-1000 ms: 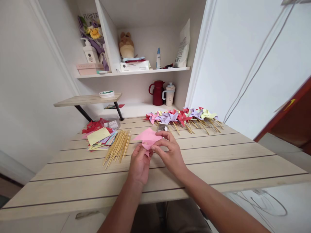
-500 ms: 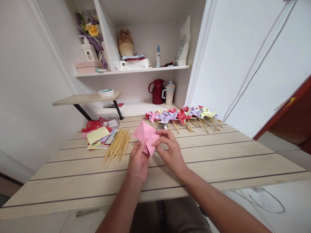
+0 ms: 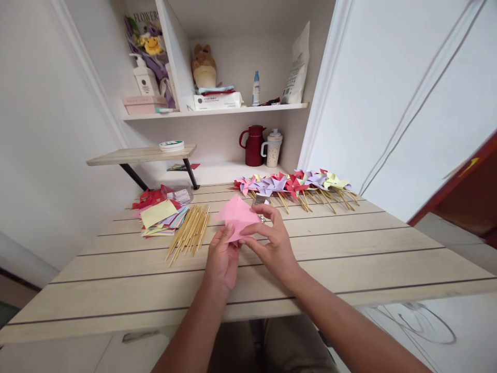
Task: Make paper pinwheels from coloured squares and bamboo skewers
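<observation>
Here, from the head view, my left hand (image 3: 222,259) and right hand (image 3: 272,243) both pinch the pink paper (image 3: 236,216) just above the table (image 3: 349,248), mid-fold on a pinwheel, I judge. Next it likely needs a stick (image 3: 190,233) from the pile beside it. On the shelf, only "FLOWER" (image 3: 145,16) is readable.

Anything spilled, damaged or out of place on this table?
Nothing stands out. Both hands, left and right, hold a pink paper above the table. The sticks lie in a loose bundle beside the paper stack, and the pinwheels sit in a row at the back.
</observation>
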`<state>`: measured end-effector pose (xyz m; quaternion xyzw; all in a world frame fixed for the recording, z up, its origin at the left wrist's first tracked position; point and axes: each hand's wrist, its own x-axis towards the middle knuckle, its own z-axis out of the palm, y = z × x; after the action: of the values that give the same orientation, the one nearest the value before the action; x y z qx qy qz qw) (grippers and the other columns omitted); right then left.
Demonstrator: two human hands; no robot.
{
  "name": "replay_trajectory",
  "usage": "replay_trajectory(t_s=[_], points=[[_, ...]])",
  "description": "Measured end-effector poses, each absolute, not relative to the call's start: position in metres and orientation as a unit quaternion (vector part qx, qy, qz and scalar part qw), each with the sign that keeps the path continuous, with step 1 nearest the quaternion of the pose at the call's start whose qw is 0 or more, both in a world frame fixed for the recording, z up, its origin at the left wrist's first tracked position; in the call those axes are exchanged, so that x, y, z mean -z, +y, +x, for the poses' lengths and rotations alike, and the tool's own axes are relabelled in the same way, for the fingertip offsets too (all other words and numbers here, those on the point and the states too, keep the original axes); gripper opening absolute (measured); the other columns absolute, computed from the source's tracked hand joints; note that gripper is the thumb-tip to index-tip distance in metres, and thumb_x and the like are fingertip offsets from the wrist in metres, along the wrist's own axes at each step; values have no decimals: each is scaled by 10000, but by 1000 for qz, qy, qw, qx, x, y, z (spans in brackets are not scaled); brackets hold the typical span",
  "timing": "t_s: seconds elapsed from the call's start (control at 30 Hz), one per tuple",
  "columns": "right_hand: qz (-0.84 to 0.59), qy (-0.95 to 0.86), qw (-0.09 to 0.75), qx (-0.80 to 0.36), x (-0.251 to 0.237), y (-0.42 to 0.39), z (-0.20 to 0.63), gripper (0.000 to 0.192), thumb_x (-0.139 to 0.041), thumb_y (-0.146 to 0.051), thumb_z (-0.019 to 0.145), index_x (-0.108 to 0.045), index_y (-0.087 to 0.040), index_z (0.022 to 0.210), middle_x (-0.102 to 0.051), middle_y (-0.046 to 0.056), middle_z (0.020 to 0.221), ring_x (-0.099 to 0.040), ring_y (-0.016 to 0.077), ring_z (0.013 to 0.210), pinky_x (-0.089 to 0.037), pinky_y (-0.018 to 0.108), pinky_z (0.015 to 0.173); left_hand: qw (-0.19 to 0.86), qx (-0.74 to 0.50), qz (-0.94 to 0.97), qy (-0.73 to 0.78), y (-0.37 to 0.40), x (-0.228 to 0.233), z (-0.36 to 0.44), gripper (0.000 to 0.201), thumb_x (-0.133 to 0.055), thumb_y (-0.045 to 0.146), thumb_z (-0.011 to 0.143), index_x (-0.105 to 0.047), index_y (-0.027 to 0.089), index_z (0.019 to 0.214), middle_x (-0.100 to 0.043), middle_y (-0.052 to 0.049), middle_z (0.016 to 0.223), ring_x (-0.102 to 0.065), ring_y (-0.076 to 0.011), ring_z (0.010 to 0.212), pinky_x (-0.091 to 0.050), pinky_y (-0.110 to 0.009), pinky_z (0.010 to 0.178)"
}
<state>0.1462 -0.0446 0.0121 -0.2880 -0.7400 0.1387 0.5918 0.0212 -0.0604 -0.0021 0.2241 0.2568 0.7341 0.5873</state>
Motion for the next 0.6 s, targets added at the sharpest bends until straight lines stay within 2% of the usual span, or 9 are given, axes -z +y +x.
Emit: replay_trajectory(t_s=[0.17, 0.3, 0.6], points=[[-296, -721, 597, -189, -11, -42, 147, 55, -764, -249, 814, -743, -260, 765, -546, 72, 1218, -534, 266, 1186, -425, 478, 1050, 576, -736, 242, 262, -62, 0, 24, 148, -822, 238, 714, -709, 164, 774, -708, -9, 786, -631, -109, 747, -492, -239, 754], [-311, -698, 600, -237, -11, -40, 147, 57, -734, -259, 826, -729, -250, 769, -564, 75, 1184, -547, 261, 1153, -440, 475, 1032, 561, -742, 251, 268, -63, 1, 25, 177, -820, 241, 707, -724, 182, 844, -725, -18, 871, -650, -139, 842, -486, -274, 823], [-328, -680, 609, -242, -15, -42, 146, 153, -700, -231, 820, -642, -219, 678, -579, 81, 1126, -569, 252, 1106, -466, 450, 986, 564, -742, 234, 277, -62, 0, 24, 168, -814, 263, 742, -720, 172, 848, -734, -33, 909, -650, -130, 811, -486, -267, 791]])
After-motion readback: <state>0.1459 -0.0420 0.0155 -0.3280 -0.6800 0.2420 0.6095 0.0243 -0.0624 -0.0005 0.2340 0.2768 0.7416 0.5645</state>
